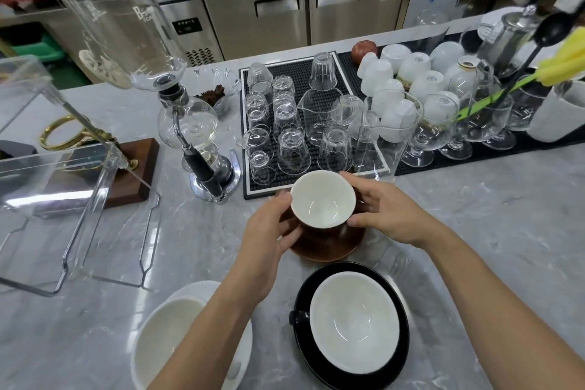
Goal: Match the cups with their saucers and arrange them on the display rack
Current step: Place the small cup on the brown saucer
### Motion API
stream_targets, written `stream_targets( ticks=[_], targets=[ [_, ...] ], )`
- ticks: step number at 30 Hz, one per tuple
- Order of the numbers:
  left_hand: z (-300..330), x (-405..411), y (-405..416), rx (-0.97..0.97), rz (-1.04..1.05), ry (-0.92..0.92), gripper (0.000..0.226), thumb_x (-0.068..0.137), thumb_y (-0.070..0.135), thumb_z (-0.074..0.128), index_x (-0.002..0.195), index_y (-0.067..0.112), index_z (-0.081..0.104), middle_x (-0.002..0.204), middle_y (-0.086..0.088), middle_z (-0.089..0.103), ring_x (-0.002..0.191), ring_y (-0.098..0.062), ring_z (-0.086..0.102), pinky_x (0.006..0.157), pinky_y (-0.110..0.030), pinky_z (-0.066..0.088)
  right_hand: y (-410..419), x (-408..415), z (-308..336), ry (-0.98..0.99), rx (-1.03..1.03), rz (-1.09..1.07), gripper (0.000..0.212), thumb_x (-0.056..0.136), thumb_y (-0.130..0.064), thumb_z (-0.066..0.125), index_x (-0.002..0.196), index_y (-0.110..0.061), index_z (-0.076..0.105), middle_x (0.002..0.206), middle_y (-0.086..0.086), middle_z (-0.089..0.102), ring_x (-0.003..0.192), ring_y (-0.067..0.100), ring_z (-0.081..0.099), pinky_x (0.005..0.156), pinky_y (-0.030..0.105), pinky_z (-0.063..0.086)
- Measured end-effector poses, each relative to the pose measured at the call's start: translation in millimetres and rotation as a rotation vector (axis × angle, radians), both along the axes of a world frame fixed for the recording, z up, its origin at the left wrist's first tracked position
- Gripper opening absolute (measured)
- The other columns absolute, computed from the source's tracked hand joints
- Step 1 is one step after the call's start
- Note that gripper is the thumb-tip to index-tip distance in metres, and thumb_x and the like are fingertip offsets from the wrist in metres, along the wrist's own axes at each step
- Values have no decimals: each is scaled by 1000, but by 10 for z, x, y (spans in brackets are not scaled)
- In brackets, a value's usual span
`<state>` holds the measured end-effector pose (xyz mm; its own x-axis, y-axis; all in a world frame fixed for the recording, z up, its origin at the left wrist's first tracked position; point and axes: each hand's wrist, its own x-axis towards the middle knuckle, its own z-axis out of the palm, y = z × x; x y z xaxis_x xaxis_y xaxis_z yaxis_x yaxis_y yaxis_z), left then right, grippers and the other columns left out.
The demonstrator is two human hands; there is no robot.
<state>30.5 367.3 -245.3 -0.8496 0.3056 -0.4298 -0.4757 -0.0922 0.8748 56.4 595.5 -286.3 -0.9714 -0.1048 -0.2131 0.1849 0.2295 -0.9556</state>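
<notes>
Both hands, left hand [269, 231] and right hand [384, 212], grip the brown cup [323, 204] over its brown saucer [329, 247], so matching looks underway; next, probably, carrying the pair left to the clear display rack [72, 174].

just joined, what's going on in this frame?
A person is pairing cups with saucers on a marble counter. Both hands, left hand and right hand, hold the brown cup over its brown saucer. The black cup already sits on the black saucer; the white cup is at lower left. The clear rack holds none yet.
</notes>
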Motion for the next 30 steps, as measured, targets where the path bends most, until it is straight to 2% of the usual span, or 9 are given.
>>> stream_targets(
  ticks=[4, 6, 11, 14, 18, 22, 25, 27, 30],
  targets=[
    [0, 14, -9, -3, 13, -6, 38, 98, 31, 56, 133, 17, 63, 132, 4, 66, 120, -21, 64, 108, -42, 49, -12, 12, -11, 6, -10, -4, 89, 76, 19, 70, 152, -13, 36, 155, -9, 37, 134, -6, 42, 109, 16, 39],
    [-8, 22, -20, 5, 16, -3, 36, 98, 31, 57, 130, 17, 64, 126, 7, 68, 121, -22, 63, 108, -41, 49, -19, 22, -17, 6, -18, 1, 89, 76, 20, 70, 152, -12, 35, 154, -8, 41, 137, 3, 44, 113, 23, 37],
    [-19, 53, -38, -29, -12, 36, 18, 101, 26, 54, 111, 26, 70, 107, 27, 72, 124, -17, 61, 110, -40, 47, -40, 54, -23, 15, -24, 21, 87, 77, 18, 71, 151, -11, 36, 152, -6, 45, 138, 7, 45, 113, 24, 38],
    [-12, 73, -37, -46, -23, 52, 17, 101, 26, 54, 106, 30, 70, 109, 33, 67, 128, -15, 58, 112, -40, 45, -60, 60, 4, 28, -23, 33, 84, 78, 16, 71, 150, -9, 37, 148, -9, 49, 135, 5, 48, 108, 19, 41],
    [-2, 53, -50, -85, -39, 39, 21, 103, 27, 52, 108, 27, 71, 89, 34, 73, 121, -14, 62, 109, -37, 48, -91, 69, 72, 32, -6, 26, 77, 80, 15, 71, 145, -15, 44, 140, -15, 53, 128, -1, 53, 99, 14, 44],
    [15, 26, -44, -106, -16, -22, 26, 101, 33, 52, 119, 25, 69, 116, 9, 72, 121, -18, 63, 108, -37, 49, -119, 98, 107, 41, 26, 21, 73, 82, 13, 69, 140, -24, 44, 138, -15, 53, 121, -6, 56, 95, 12, 45],
    [68, 56, -39, -102, -34, -26, 21, 102, 33, 47, 106, 32, 68, 123, 4, 68, 121, -21, 62, 109, -39, 47, -133, 124, 143, 46, 40, 38, 70, 84, 12, 69, 134, -31, 46, 134, -17, 54, 118, -8, 57, 94, 11, 45],
    [62, 76, -53, -107, -40, -27, 24, 102, 38, 47, 115, 31, 65, 132, 3, 64, 124, -23, 60, 111, -41, 46, -144, 138, 159, 50, 48, 37, 70, 84, 11, 69, 132, -34, 46, 132, -19, 54, 116, -10, 57, 93, 9, 44],
    [55, 78, -113, -70, -55, -59, 56, 86, 51, 61, 137, 28, 56, 139, 3, 60, 126, -23, 59, 111, -42, 46, -157, 150, 144, 46, 38, 18, 71, 84, 10, 69, 139, -26, 43, 138, -13, 54, 120, -8, 55, 94, 9, 43]
  ],
)
